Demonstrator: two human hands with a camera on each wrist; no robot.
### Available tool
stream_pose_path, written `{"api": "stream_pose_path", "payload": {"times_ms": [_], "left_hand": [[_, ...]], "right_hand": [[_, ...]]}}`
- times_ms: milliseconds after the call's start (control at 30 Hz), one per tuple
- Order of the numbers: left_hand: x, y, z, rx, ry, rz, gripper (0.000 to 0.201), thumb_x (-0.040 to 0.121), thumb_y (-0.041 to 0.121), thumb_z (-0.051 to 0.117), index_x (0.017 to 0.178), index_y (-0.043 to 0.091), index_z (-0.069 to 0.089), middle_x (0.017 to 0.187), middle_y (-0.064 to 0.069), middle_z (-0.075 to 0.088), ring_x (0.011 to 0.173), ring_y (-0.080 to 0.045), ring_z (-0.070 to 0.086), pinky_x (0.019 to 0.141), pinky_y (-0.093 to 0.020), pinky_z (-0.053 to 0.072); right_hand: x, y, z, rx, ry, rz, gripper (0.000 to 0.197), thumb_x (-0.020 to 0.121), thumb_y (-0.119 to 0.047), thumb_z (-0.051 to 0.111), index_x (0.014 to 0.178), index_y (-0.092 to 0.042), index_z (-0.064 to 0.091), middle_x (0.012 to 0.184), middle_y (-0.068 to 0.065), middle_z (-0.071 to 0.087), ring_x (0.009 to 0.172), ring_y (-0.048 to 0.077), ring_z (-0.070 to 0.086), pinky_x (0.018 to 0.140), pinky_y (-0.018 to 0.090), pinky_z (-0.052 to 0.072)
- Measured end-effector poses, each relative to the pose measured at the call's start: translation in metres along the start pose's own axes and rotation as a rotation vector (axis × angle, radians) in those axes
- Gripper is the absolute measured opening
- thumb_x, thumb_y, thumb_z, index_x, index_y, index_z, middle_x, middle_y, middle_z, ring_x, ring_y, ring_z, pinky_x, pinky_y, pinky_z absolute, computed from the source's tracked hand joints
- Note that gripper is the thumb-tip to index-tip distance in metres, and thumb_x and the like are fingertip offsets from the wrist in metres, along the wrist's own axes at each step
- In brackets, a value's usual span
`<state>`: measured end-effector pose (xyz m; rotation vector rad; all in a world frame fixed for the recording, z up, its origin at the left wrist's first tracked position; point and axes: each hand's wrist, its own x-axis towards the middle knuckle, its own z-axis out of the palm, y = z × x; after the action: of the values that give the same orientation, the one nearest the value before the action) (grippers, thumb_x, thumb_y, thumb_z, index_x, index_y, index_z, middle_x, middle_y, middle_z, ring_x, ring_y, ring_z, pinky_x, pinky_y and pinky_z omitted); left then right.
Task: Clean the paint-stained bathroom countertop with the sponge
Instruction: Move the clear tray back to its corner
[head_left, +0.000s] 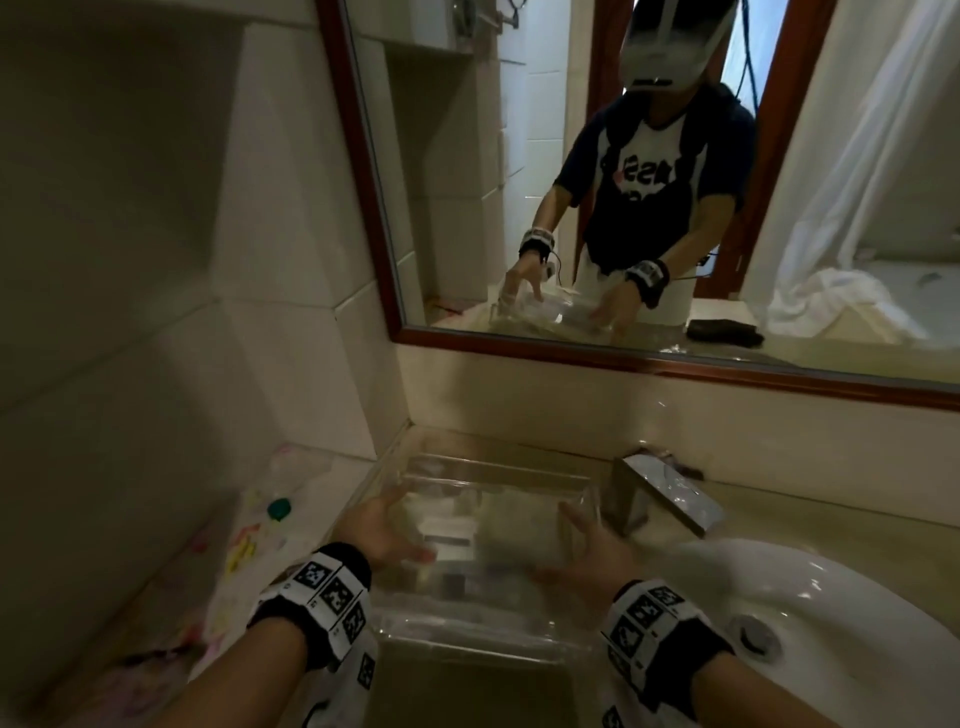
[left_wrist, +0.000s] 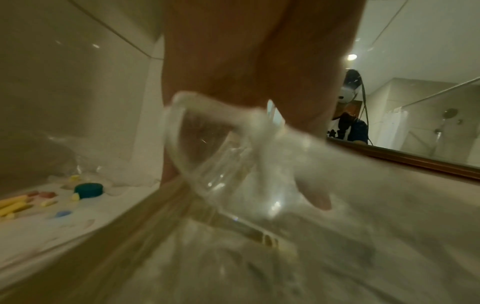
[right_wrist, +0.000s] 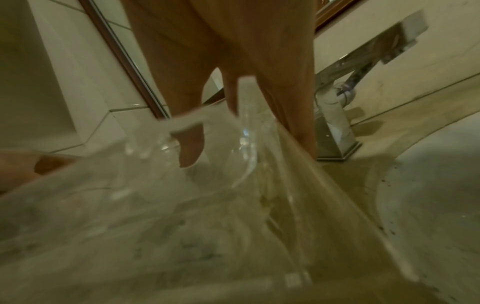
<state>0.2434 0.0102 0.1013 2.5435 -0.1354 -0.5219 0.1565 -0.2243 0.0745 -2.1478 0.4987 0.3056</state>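
A clear plastic tray (head_left: 483, 467) sits on the beige countertop (head_left: 779, 499) between the wall and the sink. My left hand (head_left: 384, 525) grips its left wall, with the thumb (left_wrist: 319, 201) curled over the rim (left_wrist: 182, 131). At the tray's right wall (right_wrist: 246, 123) my right hand (head_left: 587, 540) grips too, its thumb (right_wrist: 189, 152) inside and the fingers outside. Paint stains (head_left: 244, 545) in yellow, pink and blue cover the white counter section at the left. What lies inside the tray is blurred, and I cannot make out a sponge.
A green cap (left_wrist: 88, 190) lies among the stains. A chrome faucet (head_left: 660, 493) stands just right of the tray, beside the white sink (head_left: 831, 597). The wood-framed mirror (head_left: 623, 182) reflects a dark object (head_left: 724, 332) on the counter. The tiled wall closes the left side.
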Motion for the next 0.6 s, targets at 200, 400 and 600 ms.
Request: {"api": "stream_pose_path", "payload": {"times_ms": [200,400,600], "left_hand": [[0.072,-0.005,-0.015,-0.062,-0.020,0.020,0.095,0.065,0.025,0.084,0.144,0.030,0.030,0.147,0.001,0.036,0.135,-0.021,0.038,0.108,-0.023,0.034],[0.150,-0.007,-0.024,0.037,-0.084,0.051,0.100,0.067,0.033,0.082,0.147,0.030,0.022,0.158,-0.001,0.015,0.141,-0.025,0.028,0.111,-0.032,0.033],[0.214,-0.010,-0.026,0.030,-0.150,0.023,0.102,0.058,0.032,0.084,0.142,0.039,0.028,0.149,-0.004,0.035,0.124,-0.027,0.051,0.097,-0.035,0.051]], "right_hand": [[0.058,-0.022,0.001,-0.056,0.028,0.042,0.090,0.072,-0.029,0.079,0.145,-0.032,0.025,0.141,0.009,0.046,0.127,0.025,0.047,0.099,0.025,0.041],[0.119,-0.043,0.000,-0.045,0.061,0.098,0.082,0.076,-0.022,0.075,0.143,-0.028,0.028,0.137,0.007,0.050,0.124,0.023,0.051,0.099,0.027,0.042],[0.170,-0.052,0.005,-0.028,0.010,0.154,0.084,0.075,-0.020,0.075,0.144,-0.028,0.028,0.135,0.004,0.054,0.122,0.020,0.053,0.095,0.022,0.042]]}}
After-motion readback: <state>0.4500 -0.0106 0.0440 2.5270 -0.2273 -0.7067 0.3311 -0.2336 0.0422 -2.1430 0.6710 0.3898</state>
